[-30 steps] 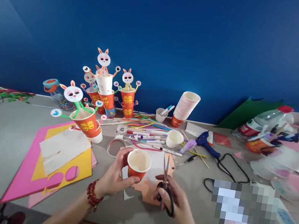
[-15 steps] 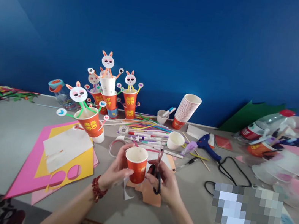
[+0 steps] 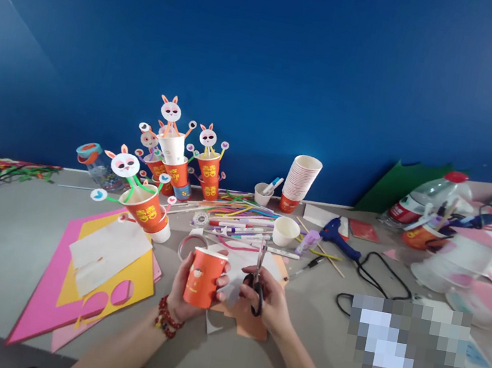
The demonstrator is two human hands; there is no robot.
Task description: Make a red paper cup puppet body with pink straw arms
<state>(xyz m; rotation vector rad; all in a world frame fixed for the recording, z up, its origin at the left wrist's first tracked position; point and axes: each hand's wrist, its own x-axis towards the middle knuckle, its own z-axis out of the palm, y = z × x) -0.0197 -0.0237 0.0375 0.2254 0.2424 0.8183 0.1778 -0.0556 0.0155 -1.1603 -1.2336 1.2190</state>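
My left hand (image 3: 182,290) is wrapped round a red paper cup (image 3: 204,278) with small printed figures, its mouth tipped away so the inside hardly shows. To the right, my right hand (image 3: 270,299) grips a pair of scissors (image 3: 260,259) by the black handles, blades pointing up and away from the cup. Beneath the hands lie orange paper scraps (image 3: 252,325) and a curled white offcut (image 3: 212,324). A white sheet (image 3: 235,268) is partly hidden behind the cup. A roll of tape (image 3: 184,248) lies just beyond my left hand.
Rabbit-faced cup figures (image 3: 144,207) stand at left behind pink and yellow paper (image 3: 148,268). Markers (image 3: 241,234) and a white cup (image 3: 285,232) lie ahead. A cup stack (image 3: 301,181) stands at the back; a blue glue gun (image 3: 341,239) with its cord is at right.
My left hand has turned the cup and moved it left, away from my right hand, so its mouth no longer faces me. The scissors stay upright in my right hand.
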